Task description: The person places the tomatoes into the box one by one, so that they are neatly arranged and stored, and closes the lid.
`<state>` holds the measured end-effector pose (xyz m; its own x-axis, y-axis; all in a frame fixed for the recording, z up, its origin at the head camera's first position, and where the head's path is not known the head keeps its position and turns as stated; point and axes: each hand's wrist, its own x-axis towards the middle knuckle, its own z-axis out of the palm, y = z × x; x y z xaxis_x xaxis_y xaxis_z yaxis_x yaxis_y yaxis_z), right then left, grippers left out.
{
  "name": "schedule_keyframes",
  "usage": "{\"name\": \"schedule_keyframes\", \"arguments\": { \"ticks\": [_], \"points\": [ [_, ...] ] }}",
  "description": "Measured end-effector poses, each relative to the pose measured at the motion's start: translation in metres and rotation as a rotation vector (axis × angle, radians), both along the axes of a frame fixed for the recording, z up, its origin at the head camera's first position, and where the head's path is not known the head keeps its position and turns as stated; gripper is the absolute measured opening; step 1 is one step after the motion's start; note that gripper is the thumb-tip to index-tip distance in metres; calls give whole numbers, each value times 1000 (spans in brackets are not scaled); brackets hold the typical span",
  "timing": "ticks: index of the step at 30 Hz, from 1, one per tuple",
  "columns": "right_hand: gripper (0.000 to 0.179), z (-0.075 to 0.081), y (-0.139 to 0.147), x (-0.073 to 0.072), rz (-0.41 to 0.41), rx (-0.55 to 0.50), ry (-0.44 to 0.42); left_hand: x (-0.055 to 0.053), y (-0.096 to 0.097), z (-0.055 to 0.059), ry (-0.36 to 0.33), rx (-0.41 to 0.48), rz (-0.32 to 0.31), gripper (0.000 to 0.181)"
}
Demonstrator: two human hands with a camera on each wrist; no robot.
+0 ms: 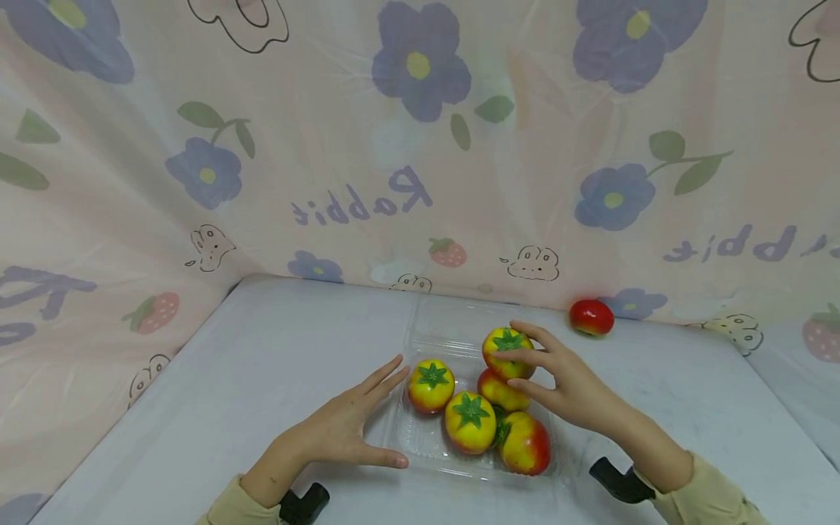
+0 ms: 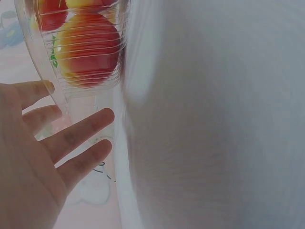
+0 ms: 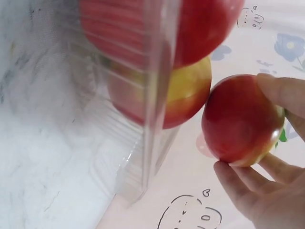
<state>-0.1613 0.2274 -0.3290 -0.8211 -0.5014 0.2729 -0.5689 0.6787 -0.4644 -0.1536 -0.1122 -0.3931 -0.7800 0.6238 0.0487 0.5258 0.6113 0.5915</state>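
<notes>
In the head view, a clear plastic clamshell box (image 1: 420, 440) holds several red-and-yellow model fruits with green star-shaped leaf tops, such as the fruit (image 1: 470, 423) near the middle. My right hand (image 1: 577, 383) grips one such fruit (image 1: 508, 344) between thumb and fingers, above the box's far right part. The right wrist view shows this held fruit (image 3: 243, 121) above the rim, close against another fruit (image 3: 188, 90). My left hand (image 1: 341, 426) is spread at the box's left side, fingers extended. In the left wrist view its fingertips (image 2: 49, 86) meet the clear rim.
A red, tomato-like fruit (image 1: 591, 317) lies at the back right of the white table (image 1: 295, 343), by the printed cloth (image 1: 354, 248) that hangs behind. The box's clear lid (image 1: 453, 321) is folded back toward the cloth.
</notes>
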Motion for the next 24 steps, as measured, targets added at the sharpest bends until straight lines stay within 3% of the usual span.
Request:
{"name": "schedule_keyframes", "arguments": {
  "ticks": [14,24],
  "points": [
    [40,2,-16,-5,94,32,-88,0,0,0,5,3,-2,110],
    [41,6,-30,-9,147,181,-195,-1,-1,-3,26,5,-21,109]
  ]
}}
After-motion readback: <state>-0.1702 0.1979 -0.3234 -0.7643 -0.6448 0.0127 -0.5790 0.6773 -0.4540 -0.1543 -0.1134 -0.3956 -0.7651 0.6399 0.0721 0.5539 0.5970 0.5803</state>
